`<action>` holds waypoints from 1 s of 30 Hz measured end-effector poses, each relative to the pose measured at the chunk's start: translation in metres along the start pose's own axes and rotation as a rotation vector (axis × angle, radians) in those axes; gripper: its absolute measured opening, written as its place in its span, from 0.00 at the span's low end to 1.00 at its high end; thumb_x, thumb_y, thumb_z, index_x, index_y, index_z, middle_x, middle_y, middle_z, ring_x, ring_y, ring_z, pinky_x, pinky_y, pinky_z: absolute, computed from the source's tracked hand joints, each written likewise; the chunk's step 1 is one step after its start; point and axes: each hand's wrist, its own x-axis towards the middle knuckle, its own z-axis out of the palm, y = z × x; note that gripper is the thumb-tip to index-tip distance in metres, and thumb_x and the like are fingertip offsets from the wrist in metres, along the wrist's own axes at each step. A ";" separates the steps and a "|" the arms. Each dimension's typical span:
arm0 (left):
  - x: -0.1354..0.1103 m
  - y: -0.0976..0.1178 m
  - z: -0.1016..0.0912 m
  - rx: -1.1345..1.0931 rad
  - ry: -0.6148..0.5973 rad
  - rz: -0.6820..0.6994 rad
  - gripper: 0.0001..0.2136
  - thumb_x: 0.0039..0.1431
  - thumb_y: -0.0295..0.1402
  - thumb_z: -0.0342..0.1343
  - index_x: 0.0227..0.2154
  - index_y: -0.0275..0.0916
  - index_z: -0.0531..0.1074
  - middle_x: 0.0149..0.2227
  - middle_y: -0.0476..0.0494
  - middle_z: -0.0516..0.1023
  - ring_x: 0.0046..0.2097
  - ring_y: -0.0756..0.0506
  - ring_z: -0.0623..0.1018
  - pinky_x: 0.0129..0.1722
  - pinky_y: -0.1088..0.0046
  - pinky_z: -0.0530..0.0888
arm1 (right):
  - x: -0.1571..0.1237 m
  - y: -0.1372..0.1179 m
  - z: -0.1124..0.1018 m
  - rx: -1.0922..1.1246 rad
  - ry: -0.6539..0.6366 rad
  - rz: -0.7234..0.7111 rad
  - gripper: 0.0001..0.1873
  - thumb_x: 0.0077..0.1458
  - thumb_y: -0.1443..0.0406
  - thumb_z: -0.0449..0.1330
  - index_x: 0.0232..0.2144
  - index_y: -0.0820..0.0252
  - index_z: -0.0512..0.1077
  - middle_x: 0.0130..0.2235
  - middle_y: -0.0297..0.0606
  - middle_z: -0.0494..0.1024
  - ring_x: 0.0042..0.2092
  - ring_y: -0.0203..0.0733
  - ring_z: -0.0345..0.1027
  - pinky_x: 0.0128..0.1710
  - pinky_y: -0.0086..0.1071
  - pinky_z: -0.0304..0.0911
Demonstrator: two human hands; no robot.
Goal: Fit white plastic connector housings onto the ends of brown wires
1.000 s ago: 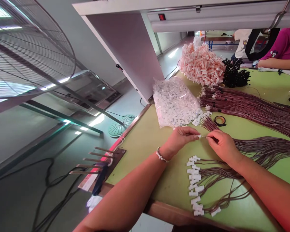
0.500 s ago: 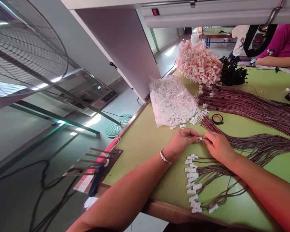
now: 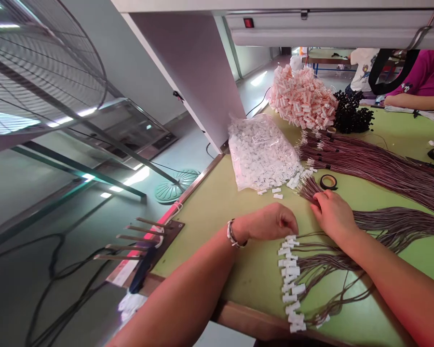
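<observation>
My left hand [image 3: 271, 221] is closed, its fingertips on a white connector [image 3: 291, 237] at the top of a row of white connectors [image 3: 291, 272]. Thin brown wires [image 3: 321, 260] run right from that row, passing under my right forearm. My right hand [image 3: 332, 214] has its thumb and fingers closed on the near bundle of brown wires [image 3: 308, 187], close to the bundle's pale tips. A clear bag of white connectors [image 3: 264, 154] lies just beyond my hands, with a few loose white connectors [image 3: 278, 196] in front of it.
Behind the bag are a heap of pink-white connectors [image 3: 304, 99] and a black pile of small parts [image 3: 352, 113]. A tape roll [image 3: 328, 181] sits beside long wire bundles [image 3: 376, 164]. A pegged plate [image 3: 166, 241] is at the left table edge; a fan [image 3: 43, 72] stands left. A co-worker's arm [image 3: 415, 102] rests across the table.
My hands have parted from where they met over a small white connector. The left came down to the connector row; the right moved up to the wire bundle. The view shifted slightly.
</observation>
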 end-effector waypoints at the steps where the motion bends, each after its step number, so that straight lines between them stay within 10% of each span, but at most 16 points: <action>1: 0.000 -0.001 -0.001 0.028 0.094 -0.034 0.10 0.46 0.23 0.52 0.25 0.39 0.79 0.28 0.48 0.80 0.29 0.50 0.76 0.31 0.77 0.71 | -0.002 -0.003 0.000 -0.012 -0.006 -0.024 0.05 0.53 0.65 0.57 0.33 0.60 0.69 0.34 0.44 0.71 0.37 0.47 0.64 0.36 0.36 0.57; 6: 0.005 -0.005 -0.005 0.201 0.520 -0.246 0.12 0.49 0.26 0.51 0.35 0.37 0.77 0.30 0.45 0.79 0.31 0.47 0.75 0.32 0.73 0.71 | -0.009 -0.017 -0.003 -0.011 -0.012 -0.130 0.08 0.53 0.61 0.57 0.33 0.61 0.67 0.32 0.43 0.71 0.38 0.48 0.63 0.38 0.38 0.57; 13: 0.008 -0.009 0.003 0.371 0.360 -0.208 0.18 0.49 0.28 0.54 0.45 0.37 0.71 0.29 0.45 0.75 0.31 0.46 0.73 0.32 0.72 0.69 | -0.006 -0.026 0.001 0.042 -0.025 -0.143 0.06 0.54 0.63 0.55 0.31 0.60 0.68 0.34 0.44 0.70 0.40 0.49 0.60 0.41 0.41 0.57; 24: 0.013 0.000 0.006 0.679 0.340 -0.022 0.11 0.61 0.31 0.45 0.35 0.37 0.73 0.33 0.41 0.72 0.38 0.45 0.72 0.38 0.68 0.70 | -0.001 -0.023 0.009 0.242 -0.044 -0.163 0.05 0.55 0.67 0.53 0.30 0.60 0.69 0.32 0.42 0.71 0.38 0.46 0.63 0.40 0.39 0.59; 30: -0.009 -0.002 -0.028 0.235 0.811 -0.160 0.10 0.54 0.34 0.54 0.38 0.35 0.72 0.30 0.45 0.74 0.28 0.51 0.72 0.29 0.75 0.70 | 0.004 -0.008 0.013 0.655 0.003 -0.094 0.09 0.53 0.60 0.56 0.31 0.59 0.72 0.31 0.39 0.75 0.34 0.42 0.67 0.36 0.35 0.62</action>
